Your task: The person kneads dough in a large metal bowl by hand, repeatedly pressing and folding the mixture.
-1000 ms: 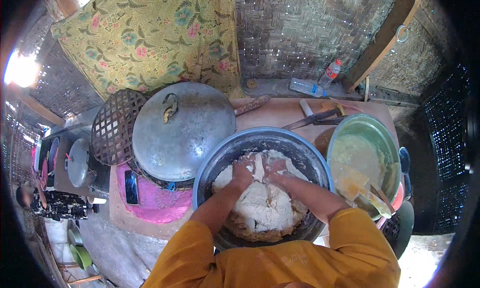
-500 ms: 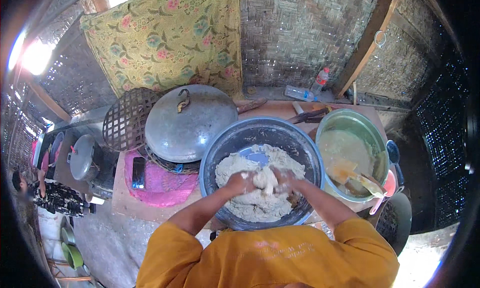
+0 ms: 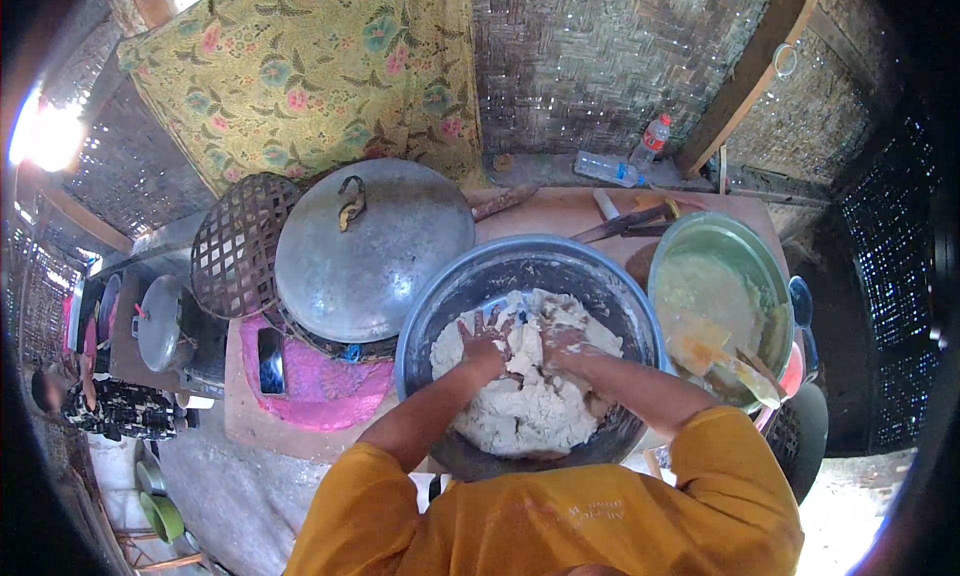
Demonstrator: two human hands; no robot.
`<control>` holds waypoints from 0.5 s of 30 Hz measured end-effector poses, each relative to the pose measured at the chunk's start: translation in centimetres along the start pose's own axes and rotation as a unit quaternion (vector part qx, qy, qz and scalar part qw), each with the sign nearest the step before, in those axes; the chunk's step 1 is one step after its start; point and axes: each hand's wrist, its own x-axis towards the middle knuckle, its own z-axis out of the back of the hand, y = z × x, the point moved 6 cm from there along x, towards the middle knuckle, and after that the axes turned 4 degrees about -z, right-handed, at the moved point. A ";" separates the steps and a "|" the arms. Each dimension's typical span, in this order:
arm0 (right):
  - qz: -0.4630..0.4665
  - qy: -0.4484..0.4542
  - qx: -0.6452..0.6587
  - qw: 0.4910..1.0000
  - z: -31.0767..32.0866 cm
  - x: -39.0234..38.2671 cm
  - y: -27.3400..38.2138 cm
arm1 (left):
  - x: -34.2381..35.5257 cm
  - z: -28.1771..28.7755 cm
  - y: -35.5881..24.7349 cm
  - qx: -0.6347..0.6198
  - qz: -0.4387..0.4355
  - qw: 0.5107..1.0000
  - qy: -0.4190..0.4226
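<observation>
Both hands are down in the big metal basin (image 3: 440,306), buried in a pale, crumbly mass of dough (image 3: 530,401) that fills its middle. The left hand (image 3: 484,342) presses on the dough with fingers spread wide, coated in white. The right hand (image 3: 562,344) sits just beside it, fingers curled into the dough, gripping a lump. The basin rests on the wooden tabletop (image 3: 560,211). To its left stands a wide pot under a grey metal lid (image 3: 365,251); to its right, a green-rimmed bowl (image 3: 745,238) of yellowish batter with a scraper (image 3: 715,351) lying in it.
</observation>
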 end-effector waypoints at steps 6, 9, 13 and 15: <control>-0.165 0.082 -0.091 0.979 1.6 5.1 0.0 | 6.4 -4.9 5.4 -0.193 0.002 0.934 -0.300; -0.168 0.007 -0.143 0.975 1.4 6.5 -2.3 | 7.5 -2.0 5.2 -0.355 0.002 0.895 -0.271; -0.148 -0.054 -0.025 0.987 -0.3 7.0 -4.1 | 6.7 0.0 4.8 -0.182 0.040 0.958 -0.217; -0.084 -0.040 0.014 0.996 -4.2 7.2 -10.4 | 6.4 1.3 2.2 -0.057 -0.032 0.965 -0.254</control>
